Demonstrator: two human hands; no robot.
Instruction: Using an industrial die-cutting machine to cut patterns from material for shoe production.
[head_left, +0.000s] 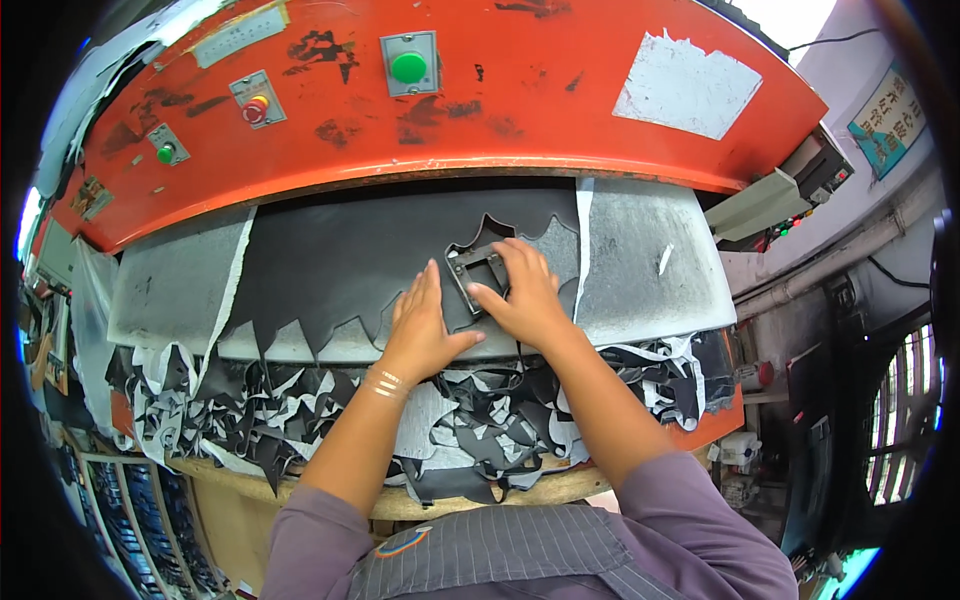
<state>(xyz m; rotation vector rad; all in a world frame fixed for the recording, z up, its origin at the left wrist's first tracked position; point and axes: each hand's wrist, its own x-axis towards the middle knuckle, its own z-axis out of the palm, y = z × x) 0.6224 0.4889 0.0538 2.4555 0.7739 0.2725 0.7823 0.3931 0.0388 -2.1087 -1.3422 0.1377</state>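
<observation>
A black sheet (pixel 340 255) of leather-like material, its near edge cut into jagged points, lies across the pale, scuffed cutting board (pixel 660 270). On the sheet's right part sits a metal cutting die (pixel 462 272) with a squarish opening. My right hand (pixel 532 305) grips the die from its right side, fingers over the far part and thumb at the near part. My left hand (pixel 415 335) rests just left of the die near the sheet's cut edge, fingers stretched out and thumb apart, holding nothing. The die's right side is partly hidden under my right fingers.
An orange press beam (pixel 560 120) spans the far side, with a large green button (pixel 408 68) and a red knob (pixel 256 108). Black and white offcuts (pixel 490 425) pile along the board's near edge, above a wooden ledge (pixel 250 482). A control box (pixel 770 205) stands at right.
</observation>
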